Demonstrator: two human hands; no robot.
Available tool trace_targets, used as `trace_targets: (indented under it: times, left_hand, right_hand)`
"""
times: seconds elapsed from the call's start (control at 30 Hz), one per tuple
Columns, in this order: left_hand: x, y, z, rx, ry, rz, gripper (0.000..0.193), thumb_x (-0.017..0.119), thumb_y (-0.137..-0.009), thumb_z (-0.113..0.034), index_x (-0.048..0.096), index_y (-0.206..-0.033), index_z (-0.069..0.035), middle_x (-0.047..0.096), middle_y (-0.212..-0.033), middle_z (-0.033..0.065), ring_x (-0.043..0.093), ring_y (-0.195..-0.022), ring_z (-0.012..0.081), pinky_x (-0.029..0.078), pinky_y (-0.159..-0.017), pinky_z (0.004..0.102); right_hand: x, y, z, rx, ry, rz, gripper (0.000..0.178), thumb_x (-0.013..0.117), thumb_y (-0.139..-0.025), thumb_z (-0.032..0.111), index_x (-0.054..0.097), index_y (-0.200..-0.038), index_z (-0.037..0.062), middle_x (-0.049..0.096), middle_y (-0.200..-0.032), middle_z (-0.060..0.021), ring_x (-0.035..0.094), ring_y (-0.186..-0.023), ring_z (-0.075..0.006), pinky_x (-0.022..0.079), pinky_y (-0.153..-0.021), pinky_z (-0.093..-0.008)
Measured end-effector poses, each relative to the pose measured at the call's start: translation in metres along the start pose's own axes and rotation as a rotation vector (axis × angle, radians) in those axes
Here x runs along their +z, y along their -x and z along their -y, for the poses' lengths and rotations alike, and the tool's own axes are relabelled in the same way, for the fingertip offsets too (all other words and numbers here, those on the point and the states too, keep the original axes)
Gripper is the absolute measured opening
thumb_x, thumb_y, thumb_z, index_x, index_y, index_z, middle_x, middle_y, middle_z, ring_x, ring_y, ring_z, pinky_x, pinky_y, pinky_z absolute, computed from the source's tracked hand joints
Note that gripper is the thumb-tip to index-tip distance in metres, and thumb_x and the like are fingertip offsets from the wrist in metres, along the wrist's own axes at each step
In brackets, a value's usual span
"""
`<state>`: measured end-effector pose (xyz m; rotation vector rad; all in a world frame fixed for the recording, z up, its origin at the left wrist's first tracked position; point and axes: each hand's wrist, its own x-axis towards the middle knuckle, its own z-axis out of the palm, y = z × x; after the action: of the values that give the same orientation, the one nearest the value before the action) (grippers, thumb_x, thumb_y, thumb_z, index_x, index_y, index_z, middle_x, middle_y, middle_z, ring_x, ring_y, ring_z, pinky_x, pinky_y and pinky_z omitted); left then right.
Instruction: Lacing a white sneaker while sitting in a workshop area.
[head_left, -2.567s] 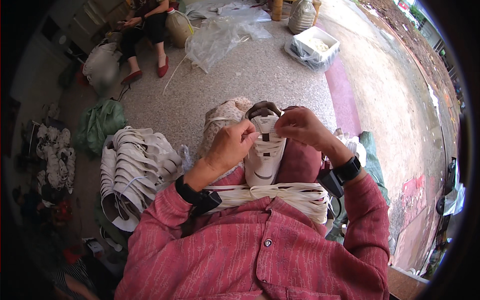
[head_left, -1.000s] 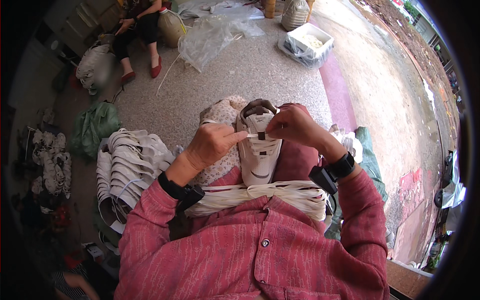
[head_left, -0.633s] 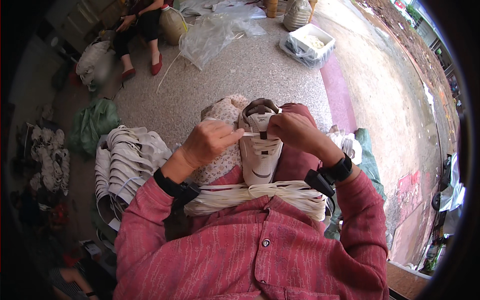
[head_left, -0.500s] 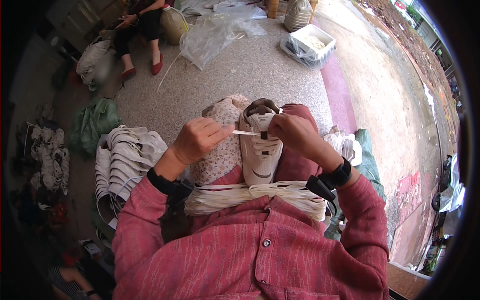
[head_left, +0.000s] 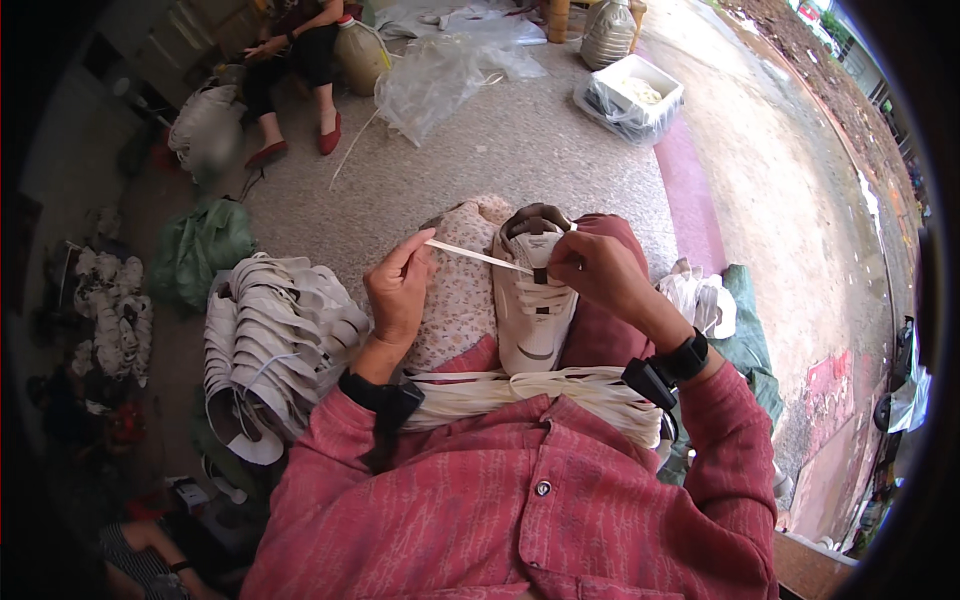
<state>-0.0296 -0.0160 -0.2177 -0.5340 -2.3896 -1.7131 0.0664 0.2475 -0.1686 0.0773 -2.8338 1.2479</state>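
A cream sneaker upper [head_left: 528, 330] with a brown collar lies between my knees, its toe toward me. Flat white lace crosses its front in several rows. My left hand [head_left: 398, 295] pinches the end of a white shoelace [head_left: 470, 252], which runs taut from the fingertips down to the shoe's tongue. At the upper lace holes, my right hand [head_left: 600, 268] is closed with its fingers against the shoe's right edge; what it grips there is hidden. Across my lap lies a thick bundle of white laces [head_left: 480, 396].
Stacked pale shoe uppers [head_left: 270, 340] stand at my left, beside a green sack [head_left: 200, 250]. More white uppers [head_left: 700, 298] sit at my right. Ahead are a white foam box [head_left: 632, 95] in plastic, a clear plastic sheet [head_left: 435, 85] and a seated person [head_left: 300, 60].
My left hand has risen, drawing out a longer stretch of lace to the left. The right hand stays at the shoe's right edge. The whole view has shifted slightly.
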Motion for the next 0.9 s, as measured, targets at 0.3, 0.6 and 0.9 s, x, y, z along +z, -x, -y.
trace_targets:
  times: [0.3, 0.6, 0.9]
  left_hand:
    - [-0.013, -0.002, -0.010, -0.381, 0.831, -0.045, 0.025, 0.060, -0.093, -0.010, 0.065, -0.117, -0.003, 0.067, -0.116, 0.0092, 0.063, -0.108, 0.0178, 0.049, -0.079, 0.0248]
    - [-0.036, -0.004, -0.005, -0.402, 0.937, -0.065, 0.025, 0.063, -0.093, -0.015, 0.064, -0.117, -0.007, 0.067, -0.116, 0.0081, 0.062, -0.111, 0.0198, 0.045, -0.082, 0.0275]
    - [-0.053, -0.012, -0.003, -0.376, 1.038, -0.102, 0.027, 0.064, -0.092, -0.014, 0.063, -0.118, -0.007, 0.066, -0.115, 0.0082, 0.061, -0.111, 0.0206, 0.047, -0.083, 0.0277]
  right_hand:
    - [0.006, -0.014, 0.002, -0.267, 0.080, -0.005, 0.011, 0.069, -0.079, 0.010, 0.070, -0.090, 0.0076, 0.063, -0.085, -0.0059, 0.062, -0.074, -0.0217, 0.048, -0.067, -0.0325]
    - [0.003, -0.029, 0.010, -0.247, 0.197, 0.149, 0.010, 0.064, -0.080, 0.017, 0.071, -0.085, 0.0133, 0.063, -0.086, -0.0046, 0.064, -0.082, -0.0256, 0.052, -0.072, -0.0360]
    - [-0.002, -0.033, 0.002, -0.282, 0.093, 0.247, 0.011, 0.063, -0.084, 0.015, 0.071, -0.090, 0.0115, 0.061, -0.093, -0.0050, 0.064, -0.085, -0.0261, 0.050, -0.074, -0.0356]
